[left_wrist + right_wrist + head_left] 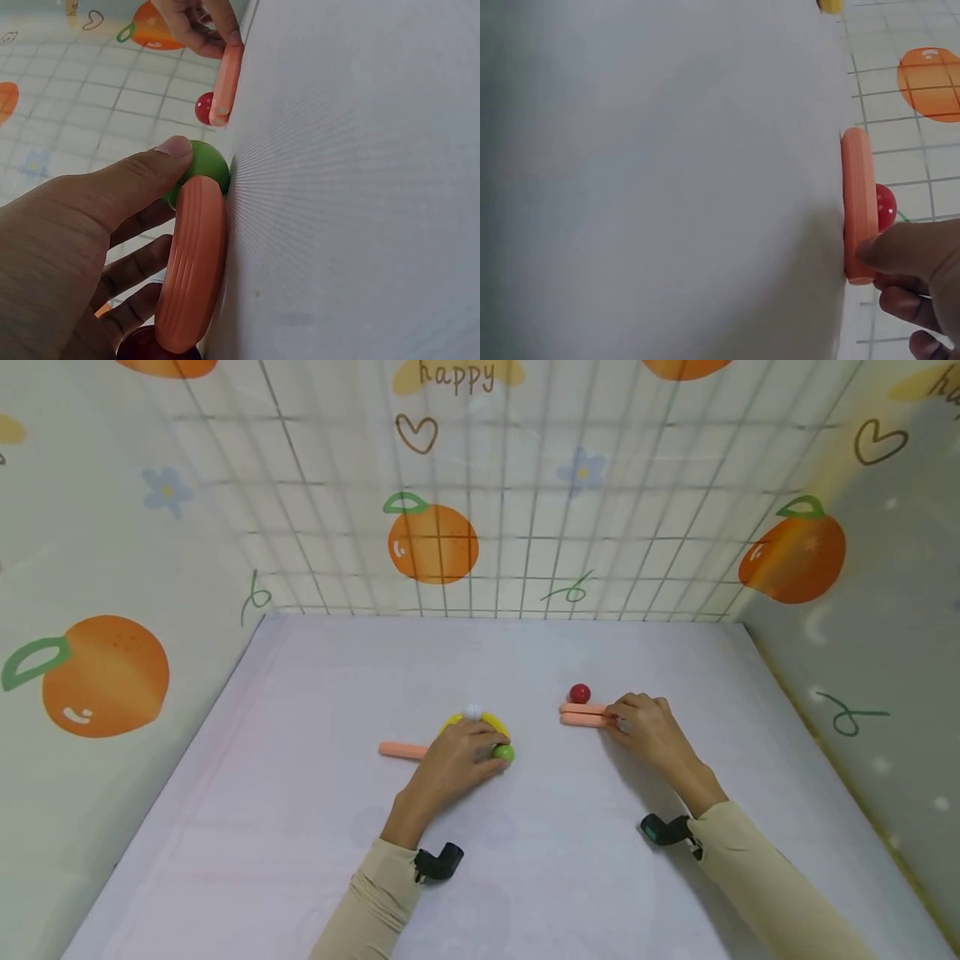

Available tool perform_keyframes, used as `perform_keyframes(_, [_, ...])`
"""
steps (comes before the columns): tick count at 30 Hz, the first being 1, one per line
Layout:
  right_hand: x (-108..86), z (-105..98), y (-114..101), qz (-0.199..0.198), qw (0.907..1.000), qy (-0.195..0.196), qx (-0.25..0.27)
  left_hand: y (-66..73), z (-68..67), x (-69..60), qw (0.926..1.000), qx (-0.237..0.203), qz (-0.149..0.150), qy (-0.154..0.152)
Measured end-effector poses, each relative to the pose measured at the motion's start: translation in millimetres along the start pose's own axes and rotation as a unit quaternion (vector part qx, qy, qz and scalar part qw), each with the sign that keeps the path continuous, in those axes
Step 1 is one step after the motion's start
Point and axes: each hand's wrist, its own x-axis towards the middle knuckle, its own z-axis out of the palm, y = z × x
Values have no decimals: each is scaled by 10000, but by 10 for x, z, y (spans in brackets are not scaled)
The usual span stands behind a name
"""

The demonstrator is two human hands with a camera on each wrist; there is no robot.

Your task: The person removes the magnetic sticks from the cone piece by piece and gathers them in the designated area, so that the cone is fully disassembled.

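Observation:
My left hand [455, 762] pinches a green ball [208, 166] with thumb and fingers. A ridged, curved salmon piece [193, 262] runs from that ball to a dark red ball [150, 346] in the left wrist view. Beyond the hand in the head view are a yellow curved piece [492, 722] and a white ball [472, 712]. A straight salmon stick [402, 750] sticks out on the hand's left. My right hand [651, 728] grips the right end of two salmon sticks [577, 720] lying side by side. Just behind them sits a red ball [580, 693].
A pale cloth covers the table [322, 860]. A white wire grid [525, 543] rises at its back edge, behind a fruit-printed sheet. Printed side walls [90, 552] border the left and right.

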Motion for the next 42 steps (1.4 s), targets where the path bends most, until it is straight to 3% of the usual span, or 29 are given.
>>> perform_keyframes(9, [-38, -75, -102, -263, 9990, 287, 236, 3, -61, 16, 9999, 41, 101, -53])
perform_keyframes(14, [-68, -150, -234, -668, 9952, 558, 437, -138, -270, 37, 9987, -352, -326, 190])
perform_keyframes(17, [-65, -195, -306, -942, 9924, 622, 486, -279, -394, 72, 9976, -306, -545, 301])
perform_keyframes(19, [-62, -209, -351, -1112, 9906, 607, 514, -362, -456, 109, 9981, -126, -577, 146])
perform_keyframes(22, [-63, -201, -421, -1280, 9885, 576, 564, -438, -524, 200, 9974, 122, -614, -368])
perform_keyframes(26, [-80, -141, -530, -1445, 9849, 640, 711, -483, -568, 312, 9900, 319, -540, -1266])
perform_keyframes(29, [-98, -95, -584, -1589, 9819, 715, 748, -499, -568, 346, 9847, 276, -382, -1678])
perform_keyframes(32, [-110, -78, -602, -1665, 9803, 735, 761, -512, -567, 354, 9843, 253, -245, -1729])
perform_keyframes(37, [-132, -74, -598, -1691, 9806, 672, 731, -552, -560, 335, 9871, 624, -140, -1471])
perform_keyframes(42, [-168, -72, -584, -1643, 9827, 564, 635, -559, -564, 298, 9867, 943, -268, -1300])
